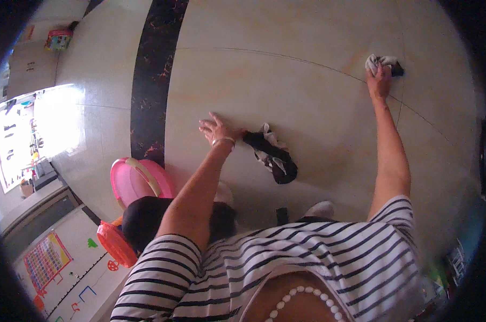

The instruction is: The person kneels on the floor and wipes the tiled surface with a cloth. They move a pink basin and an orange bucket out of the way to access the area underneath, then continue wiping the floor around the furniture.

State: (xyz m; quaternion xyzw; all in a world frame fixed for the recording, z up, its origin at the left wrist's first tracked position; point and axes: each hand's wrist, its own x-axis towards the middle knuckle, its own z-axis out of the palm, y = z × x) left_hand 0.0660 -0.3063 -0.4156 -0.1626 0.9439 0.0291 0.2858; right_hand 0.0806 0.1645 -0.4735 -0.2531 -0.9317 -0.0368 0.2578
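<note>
My left hand point(217, 131) rests palm down with fingers spread, on or just above the tiled floor point(267, 84); it holds nothing. Close to its wrist lies a crumpled black-and-white cloth point(273, 151) on the floor. Far out to the right, my right hand point(380, 81) grips a bunched white and dark cloth point(386, 64) against the tiles. Its fingertips are partly hidden in the folds.
A pink plastic basket point(126, 183) with a beige handle stands left of my leg, near a dark patterned floor strip point(152, 80). An orange-red round item point(116, 245) lies beside my knee. A decorated white panel point(82, 257) is at lower left.
</note>
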